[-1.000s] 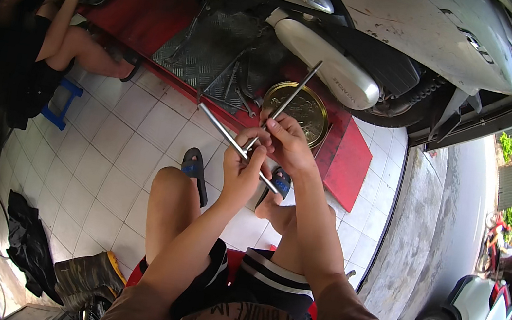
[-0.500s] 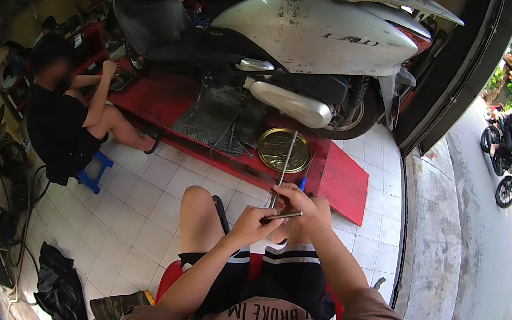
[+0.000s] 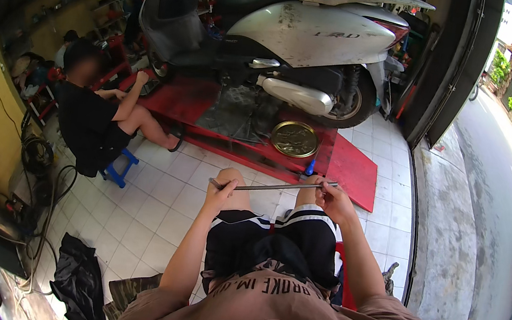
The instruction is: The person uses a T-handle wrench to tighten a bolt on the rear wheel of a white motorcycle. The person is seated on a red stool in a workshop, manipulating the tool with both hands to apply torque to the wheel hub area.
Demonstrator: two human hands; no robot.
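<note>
A long T-shaped metal rod (image 3: 272, 185) lies crosswise above my knees, its right end a little higher than its left. My left hand (image 3: 218, 198) is closed around the left end, where a short dark stub sticks out past the fingers. At the other end, the fingers of my right hand (image 3: 334, 205) pinch the rod near its tip. Just beyond my right hand, a blue-handled tool (image 3: 310, 167) stands by the edge of the red lift platform (image 3: 353, 174). A round gold tray (image 3: 292, 153) with metal bits in it rests on that platform.
A grey scooter (image 3: 314, 36) stands on the lift. At left, a person in black (image 3: 87, 115) sits on a blue stool (image 3: 119, 169). Cables and hoses (image 3: 49, 215) hang along the left wall, and a black cloth (image 3: 80, 276) lies on the tiles. A street runs on the right.
The rod has swung from pointing away from me to lying crosswise. My hands, close together before, have spread to its two ends. The view has shifted, and the motorbike outside has moved toward me.
</note>
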